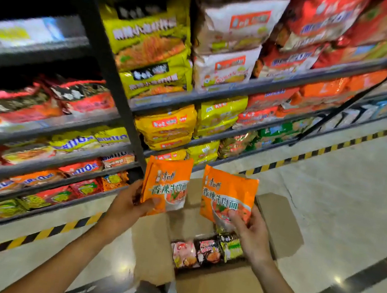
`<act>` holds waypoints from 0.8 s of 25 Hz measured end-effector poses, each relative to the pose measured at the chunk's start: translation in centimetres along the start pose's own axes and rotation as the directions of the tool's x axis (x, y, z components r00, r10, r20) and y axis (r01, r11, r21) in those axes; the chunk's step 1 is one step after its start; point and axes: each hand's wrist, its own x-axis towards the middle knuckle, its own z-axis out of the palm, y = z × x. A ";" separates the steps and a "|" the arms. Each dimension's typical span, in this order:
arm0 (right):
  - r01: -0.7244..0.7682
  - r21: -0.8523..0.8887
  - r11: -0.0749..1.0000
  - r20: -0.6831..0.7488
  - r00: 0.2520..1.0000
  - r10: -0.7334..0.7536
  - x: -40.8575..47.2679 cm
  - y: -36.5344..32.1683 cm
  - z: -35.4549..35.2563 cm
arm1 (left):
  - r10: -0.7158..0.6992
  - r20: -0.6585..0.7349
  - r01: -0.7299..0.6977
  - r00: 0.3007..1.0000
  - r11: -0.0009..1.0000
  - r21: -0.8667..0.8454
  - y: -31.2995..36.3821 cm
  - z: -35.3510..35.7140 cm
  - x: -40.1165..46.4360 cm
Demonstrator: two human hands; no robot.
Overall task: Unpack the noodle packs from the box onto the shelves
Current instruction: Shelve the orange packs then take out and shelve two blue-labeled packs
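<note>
Both forearms reached in from the bottom edge. Left hand [128, 202] pinched an orange noodle pack [167, 185] by its lower corner, thumb on the front; right hand [249, 228] pinched a second orange pack [228, 197] the same way. Both packs were upright, side by side, apart, above the open cardboard box [153, 249] on the floor. Box had more packs inside: pink [183, 252], dark [209, 250], green [232, 247]. Shelves [221, 92] behind were crowded with stacked noodle packs. Dark shelf upright [112, 77] stood just left of the left-hand pack. Yellow-black floor tape [313, 152] ran along the shelf base.
</note>
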 end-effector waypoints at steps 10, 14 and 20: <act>0.244 0.097 0.965 0.099 0.962 -0.254 -10.2 -10.8 -1.4 | 0.172 -0.191 -0.206 0.966 0.962 -0.180 6.3 -4.4 -14.3; 0.297 0.173 0.939 0.192 0.925 -0.328 -13.1 -13.9 -0.3 | 0.219 -0.304 -0.280 0.927 0.944 -0.172 7.6 -6.0 -20.2; 0.322 0.227 0.919 0.358 0.850 -0.386 -17.3 -19.1 4.5 | 0.267 -0.503 -0.371 0.822 0.921 -0.117 8.8 -11.9 -28.5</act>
